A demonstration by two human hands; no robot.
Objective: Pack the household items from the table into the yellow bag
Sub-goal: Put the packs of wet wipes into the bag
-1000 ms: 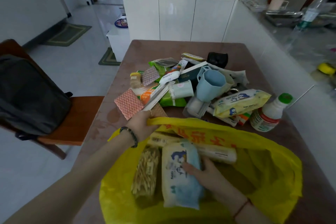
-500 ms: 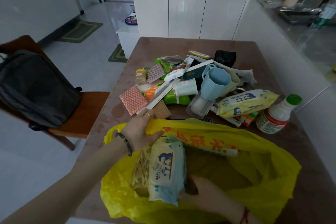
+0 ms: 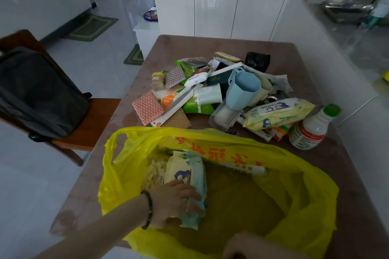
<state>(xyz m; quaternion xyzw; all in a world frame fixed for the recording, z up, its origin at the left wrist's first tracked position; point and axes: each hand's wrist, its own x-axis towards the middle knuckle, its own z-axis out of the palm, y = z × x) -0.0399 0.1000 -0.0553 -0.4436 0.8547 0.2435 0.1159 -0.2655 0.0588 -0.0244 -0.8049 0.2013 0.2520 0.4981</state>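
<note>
The yellow bag point(image 3: 299, 191) lies open on the near part of the brown table point(image 3: 189, 48). Inside it stand a blue-and-white wet wipes pack point(image 3: 185, 172), a pale bundle of sticks point(image 3: 153, 174) at its left, and a long white tube point(image 3: 242, 169) behind. My left hand point(image 3: 176, 202) is inside the bag, fingers wrapped over the lower part of the wipes pack. My right hand point(image 3: 242, 246) shows only partly at the bottom edge, blurred, near the bag's front rim. Beyond the bag lies a heap of items: a blue cup point(image 3: 242, 88), a yellow wipes pack point(image 3: 277, 113), a white bottle point(image 3: 311, 128).
Pink patterned pads point(image 3: 147, 109) and green packets point(image 3: 195, 107) lie at the heap's left; a black pouch point(image 3: 256, 61) sits at its far end. A wooden chair point(image 3: 88, 124) with a dark backpack point(image 3: 35, 94) stands left of the table. White cabinets point(image 3: 216, 10) are behind.
My left hand left the bag's rim and went inside onto the wipes pack. My right hand let go of the pack and drew back toward the bottom edge. The pack now stands more upright.
</note>
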